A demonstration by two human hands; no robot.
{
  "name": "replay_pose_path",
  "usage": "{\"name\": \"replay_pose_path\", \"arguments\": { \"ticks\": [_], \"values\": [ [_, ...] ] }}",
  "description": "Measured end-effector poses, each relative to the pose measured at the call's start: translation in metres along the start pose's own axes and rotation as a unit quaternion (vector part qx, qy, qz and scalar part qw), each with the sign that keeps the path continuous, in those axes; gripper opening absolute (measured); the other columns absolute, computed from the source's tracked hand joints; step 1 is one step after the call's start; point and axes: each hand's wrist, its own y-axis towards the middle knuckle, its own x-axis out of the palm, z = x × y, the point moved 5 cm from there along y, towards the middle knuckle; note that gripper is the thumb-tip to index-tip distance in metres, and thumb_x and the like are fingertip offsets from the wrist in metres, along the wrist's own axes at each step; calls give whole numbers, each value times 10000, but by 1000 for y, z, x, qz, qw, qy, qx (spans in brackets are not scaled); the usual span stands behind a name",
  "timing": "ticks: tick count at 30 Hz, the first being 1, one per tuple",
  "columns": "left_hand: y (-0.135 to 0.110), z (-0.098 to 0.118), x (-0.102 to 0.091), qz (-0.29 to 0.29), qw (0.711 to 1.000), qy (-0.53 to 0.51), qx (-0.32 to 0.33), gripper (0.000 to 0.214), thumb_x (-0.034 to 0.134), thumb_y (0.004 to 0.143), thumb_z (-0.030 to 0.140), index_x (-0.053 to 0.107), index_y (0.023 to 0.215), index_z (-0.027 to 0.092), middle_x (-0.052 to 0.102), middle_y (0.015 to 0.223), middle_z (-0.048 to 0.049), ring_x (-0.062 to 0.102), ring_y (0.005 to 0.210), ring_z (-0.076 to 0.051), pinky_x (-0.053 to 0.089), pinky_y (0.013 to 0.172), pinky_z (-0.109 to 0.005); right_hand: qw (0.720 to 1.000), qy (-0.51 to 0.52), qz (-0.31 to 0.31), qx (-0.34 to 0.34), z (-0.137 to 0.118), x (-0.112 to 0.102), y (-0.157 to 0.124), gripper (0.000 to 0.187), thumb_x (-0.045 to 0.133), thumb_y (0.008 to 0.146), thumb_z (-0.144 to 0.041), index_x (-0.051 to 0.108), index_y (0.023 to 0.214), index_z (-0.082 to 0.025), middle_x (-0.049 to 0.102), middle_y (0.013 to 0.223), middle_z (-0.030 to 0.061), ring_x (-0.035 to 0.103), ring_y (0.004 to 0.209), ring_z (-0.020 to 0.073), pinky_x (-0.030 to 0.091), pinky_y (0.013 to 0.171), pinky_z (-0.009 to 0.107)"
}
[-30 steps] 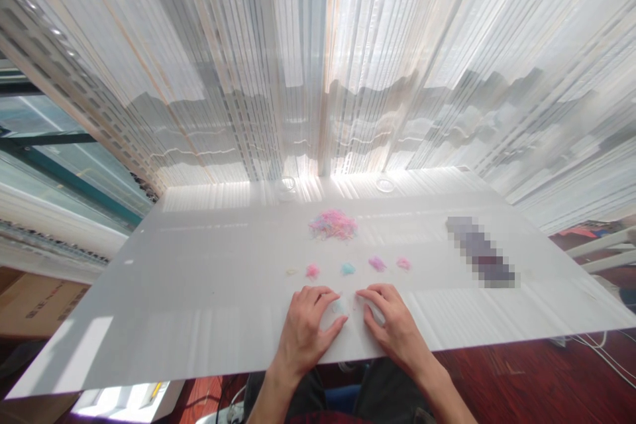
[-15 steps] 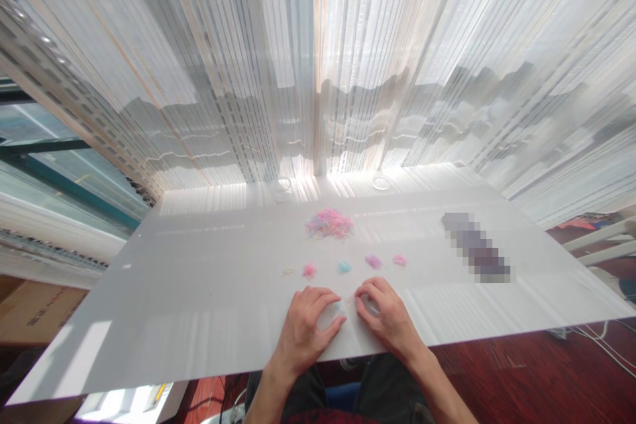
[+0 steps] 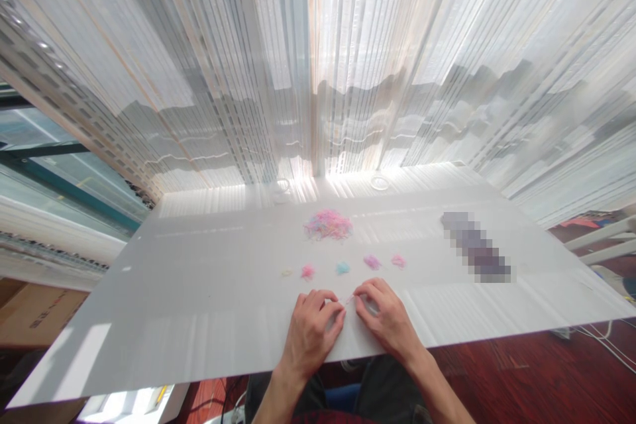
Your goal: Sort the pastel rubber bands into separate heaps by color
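More curled now at left hand [image 3: 312, 326], can't tell if holding, near right hand [image 3: 386, 313] pinching thin pink strand [image 3: 349, 299] by front edge of white tabletop [image 3: 199, 324], likely handier for small work.

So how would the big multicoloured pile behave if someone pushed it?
The multicoloured pile would probably spread apart, since its edge looks ragged and loose. It seems light, being many thin pieces, and looks unlikely to roll, lying low and wide.

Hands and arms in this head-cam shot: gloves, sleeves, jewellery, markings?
Left hand and right hand: bare, no gloves. No rings, watch or bracelet visible. Forearms: no sleeves in frame, no visible markings or attached cables.
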Motion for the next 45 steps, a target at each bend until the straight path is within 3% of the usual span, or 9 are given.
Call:
{"name": "replay_pose_path", "arguments": {
  "ticks": [6,12,19,24,31,45],
  "values": [
    [-2,-4,-3,22,999,-38,-9,130,568,994,193,693,960,209,714,1042,-79,660,833,-191,520,775,-358,1000,1,10,-13,-3,-3,-1,121,563,952,-160,659,941,-233,660,884,51,650,822,214,557,756,345],
    [-3,-7,-7,20,993,-113,-37,124,561,997,201,676,952,197,728,1054,-85,666,772,-166,571,748,-324,997,11,-14,-69,-15,-3,-4,215,600,963,-188,664,1163,-233,673,977,79,662,913,230,584,802,372],
    [0,-7,-9,24,988,-147,-42,113,566,990,220,674,976,193,740,1013,-90,680,767,-165,587,717,-293,995,26,-14,-94,-20,-6,-4,142,589,970,-178,707,1014,-244,687,870,58,668,800,206,584,714,335],
    [-2,-9,-7,18,989,-137,-52,155,626,963,263,660,1106,213,744,964,-51,641,684,-148,576,693,-278,996,53,-14,-71,-19,-3,-5,132,578,979,-182,695,993,-243,677,870,52,670,809,203,576,720,326],
    [-5,-11,-7,28,983,-173,-53,154,590,996,216,672,1127,222,739,930,-34,540,597,-112,518,610,-232,994,95,-57,-14,-18,5,-7,121,585,984,-201,698,961,-237,675,887,43,672,828,190,556,756,310],
    [-3,-11,-6,20,980,-190,-53,89,611,978,183,689,1018,197,722,896,-29,521,588,-100,470,575,-206,993,102,-64,-9,-18,4,-5,137,567,993,-214,694,941,-219,666,841,42,649,762,176,540,713,290]
  ]
}}
